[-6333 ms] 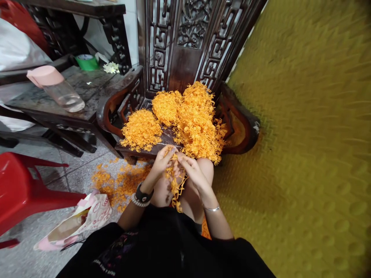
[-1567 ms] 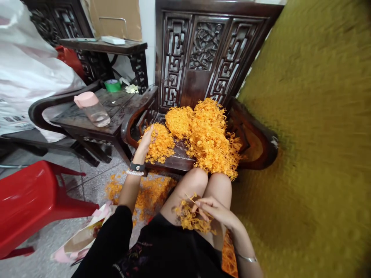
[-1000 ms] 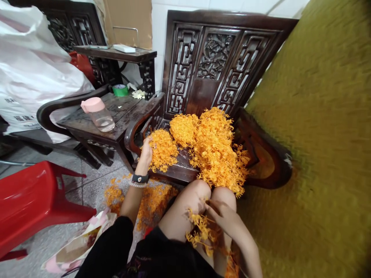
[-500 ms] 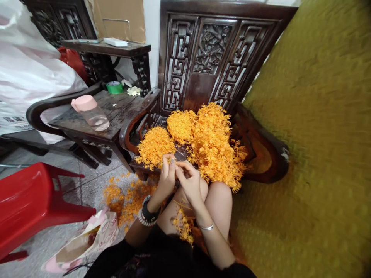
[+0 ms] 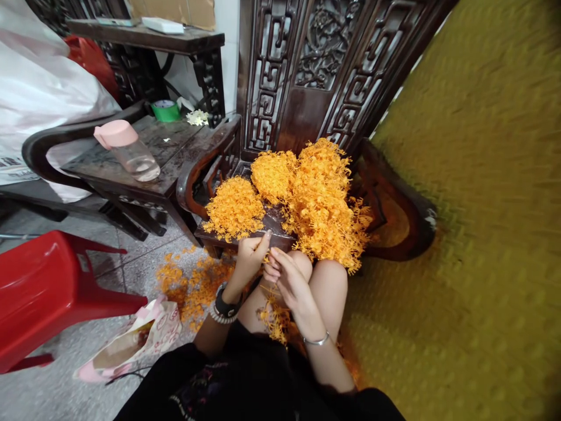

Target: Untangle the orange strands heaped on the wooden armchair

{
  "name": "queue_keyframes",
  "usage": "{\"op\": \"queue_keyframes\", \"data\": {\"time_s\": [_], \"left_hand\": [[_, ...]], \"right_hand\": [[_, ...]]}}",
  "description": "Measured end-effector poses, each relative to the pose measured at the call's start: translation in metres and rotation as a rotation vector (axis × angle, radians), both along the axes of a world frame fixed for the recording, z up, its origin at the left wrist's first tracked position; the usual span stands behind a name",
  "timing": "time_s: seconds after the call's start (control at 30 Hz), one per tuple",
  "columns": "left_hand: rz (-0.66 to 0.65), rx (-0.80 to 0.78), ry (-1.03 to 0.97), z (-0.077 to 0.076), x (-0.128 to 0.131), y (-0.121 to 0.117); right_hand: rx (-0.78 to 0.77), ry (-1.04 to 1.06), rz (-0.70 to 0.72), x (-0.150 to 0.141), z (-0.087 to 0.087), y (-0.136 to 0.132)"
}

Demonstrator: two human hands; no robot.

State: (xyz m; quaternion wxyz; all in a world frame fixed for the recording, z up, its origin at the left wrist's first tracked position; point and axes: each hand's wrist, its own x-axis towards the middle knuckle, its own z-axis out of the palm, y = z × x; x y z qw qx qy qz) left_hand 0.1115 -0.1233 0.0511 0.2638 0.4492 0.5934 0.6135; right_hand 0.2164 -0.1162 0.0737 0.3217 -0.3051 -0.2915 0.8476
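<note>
Both hands have dropped a little toward my knees since the last frame. Left to right: red plastic stool (image 5: pixel 44 280) on the floor, side table (image 5: pixel 177 153) with a pink-lidded jar (image 5: pixel 129 153) and a green tape roll (image 5: pixel 165 111), cloth bag (image 5: pixel 140 339) by my leg, loose orange bits (image 5: pixel 193 286) scattered on the tiles. My left hand (image 5: pixel 248 263) is raised at the chair's seat edge, fingertips pinched together; too small to tell if a strand is between them. Just right of it, my right hand (image 5: pixel 291 286) has its fingers curled in, right above an orange clump (image 5: pixel 274 316) in my lap, strands touching them, grip unclear. Orange heaps (image 5: pixel 318 204) sit on the seat of the carved wooden chair (image 5: pixel 272 76), just ahead of my hands. Yellow cloth (image 5: pixel 460 234) fills the right side. Looks like the step in hand is teasing strands from the lap clump; the next move seems to call for fine pinching, not a full grab.
</note>
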Motion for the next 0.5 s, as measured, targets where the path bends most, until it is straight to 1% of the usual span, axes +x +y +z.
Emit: {"op": "queue_keyframes", "data": {"time_s": [0.1,0.17,0.23,0.3,0.4,0.5], "left_hand": [[-0.042,-0.039,-0.023,0.005,0.002,-0.005],[-0.022,-0.032,-0.007,0.008,0.005,-0.01],[0.027,-0.02,-0.039,0.01,0.009,-0.013],[0.099,-0.005,-0.124,0.011,0.016,-0.014],[0.205,0.035,-0.298,0.013,0.028,-0.014],[0.256,0.064,-0.442,0.021,0.038,-0.016]], "right_hand": [[-0.007,0.011,0.07,0.001,0.003,-0.002],[0.021,0.012,0.07,0.001,0.004,-0.003],[0.059,0.01,0.05,0.0,0.005,-0.005],[0.083,0.011,0.006,-0.002,0.005,-0.008],[0.08,0.031,-0.068,-0.006,0.003,-0.012],[0.069,0.06,-0.116,-0.008,0.002,-0.015]]}}
